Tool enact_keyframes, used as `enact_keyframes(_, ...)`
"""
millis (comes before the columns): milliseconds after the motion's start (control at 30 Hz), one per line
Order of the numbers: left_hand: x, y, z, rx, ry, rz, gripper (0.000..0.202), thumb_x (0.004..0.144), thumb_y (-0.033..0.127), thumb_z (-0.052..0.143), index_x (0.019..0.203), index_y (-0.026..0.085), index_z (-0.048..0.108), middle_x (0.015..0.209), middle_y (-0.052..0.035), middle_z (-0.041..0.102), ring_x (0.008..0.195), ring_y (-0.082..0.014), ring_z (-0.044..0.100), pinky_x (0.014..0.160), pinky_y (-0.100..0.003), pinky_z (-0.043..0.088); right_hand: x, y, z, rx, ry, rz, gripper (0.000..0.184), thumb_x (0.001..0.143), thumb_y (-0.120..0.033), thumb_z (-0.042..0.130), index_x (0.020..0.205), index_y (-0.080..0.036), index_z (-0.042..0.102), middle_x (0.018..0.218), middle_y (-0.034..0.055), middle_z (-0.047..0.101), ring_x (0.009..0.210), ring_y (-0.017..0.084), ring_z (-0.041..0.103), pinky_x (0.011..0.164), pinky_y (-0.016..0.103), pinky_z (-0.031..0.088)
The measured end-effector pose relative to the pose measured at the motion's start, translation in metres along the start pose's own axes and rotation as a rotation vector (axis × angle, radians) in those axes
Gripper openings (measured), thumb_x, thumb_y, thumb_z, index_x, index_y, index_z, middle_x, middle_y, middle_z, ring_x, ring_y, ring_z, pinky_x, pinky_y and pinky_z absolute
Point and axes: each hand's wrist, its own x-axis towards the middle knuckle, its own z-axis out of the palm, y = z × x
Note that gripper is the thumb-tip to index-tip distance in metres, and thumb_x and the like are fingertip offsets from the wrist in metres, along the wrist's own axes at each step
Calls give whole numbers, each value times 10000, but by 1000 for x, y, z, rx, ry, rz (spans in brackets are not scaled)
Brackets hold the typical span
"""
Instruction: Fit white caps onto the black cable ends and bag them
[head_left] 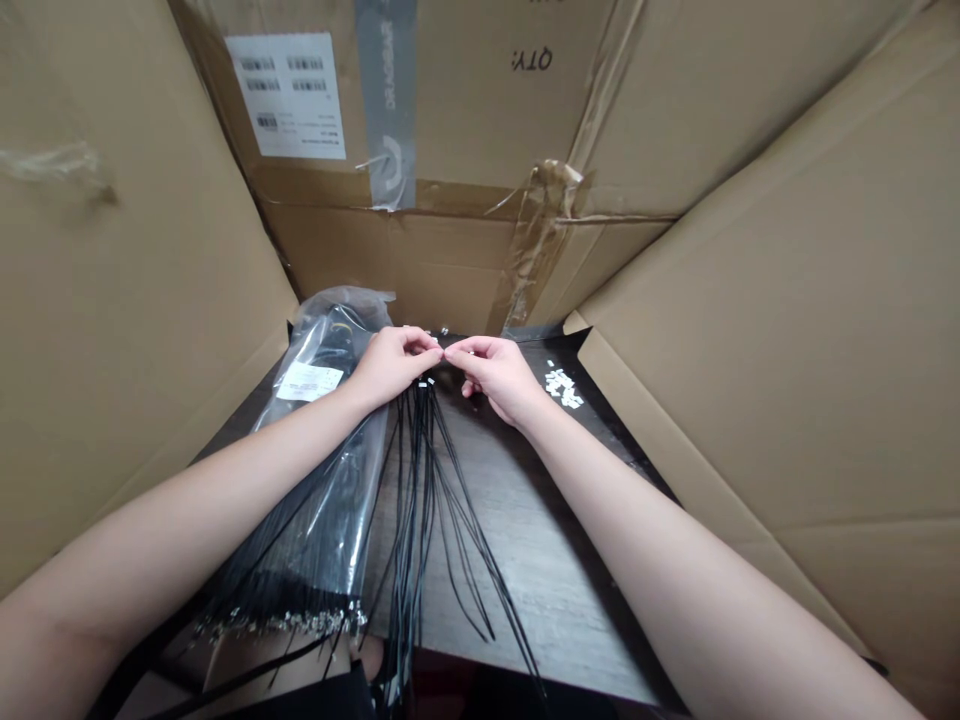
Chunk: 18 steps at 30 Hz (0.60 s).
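My left hand (397, 362) and my right hand (491, 372) meet above the table, thumbs and forefingers pinched together tip to tip. Whatever is between the fingertips is too small to make out. Just below them lies a bundle of thin black wires (424, 480), with small white connectors (426, 383) at its far end. The wires fan out toward the near table edge. Right of my right hand sits a small pile of white connectors (562, 388). A clear plastic bag (330, 480) full of black wires lies under my left forearm.
Cardboard walls stand on the left (112, 250), at the back (450, 240) and on the right (810, 300) around the dark wooden table (517, 540). Small metal-tipped wire ends (300, 618) stick out of the bag near the front edge. A few tiny pieces (444, 331) lie behind the hands.
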Motion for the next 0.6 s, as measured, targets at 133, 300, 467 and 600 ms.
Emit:
enact_keyframes(133, -1, 1, 0, 47, -26, -10, 199, 746, 317, 683, 806, 146, 766, 744, -54, 741, 705, -172, 651, 639, -258, 477, 1, 3, 0, -101, 23, -16, 197, 628, -311, 746, 682, -146, 654, 563, -56, 535, 350, 60, 467, 319, 197, 378)
enact_keyframes(300, -2, 5, 0, 51, -47, 35, 155, 746, 269, 675, 790, 149, 763, 740, -44, 741, 689, -161, 650, 640, -255, 473, 2, 4, 0, -124, 44, 17, 144, 636, -289, 681, 645, -156, 626, 482, -77, 465, 325, 63, 438, 321, 205, 390)
enact_keyframes(467, -3, 6, 0, 121, -34, 84, 137, 750, 245, 676, 800, 156, 766, 738, -30, 740, 670, -149, 638, 650, -254, 463, 3, 4, 0, -96, 30, 33, 134, 631, -277, 684, 629, -159, 622, 469, -84, 443, 327, 45, 375, 333, 216, 418)
enact_keyframes(600, -4, 8, -1, 164, 10, 67, 116, 746, 230, 679, 779, 159, 764, 721, -25, 740, 664, -149, 640, 661, -255, 464, 2, 4, 0, -102, 7, 15, 165, 641, -296, 721, 663, -149, 647, 537, -59, 507, 347, 49, 417, 329, 212, 408)
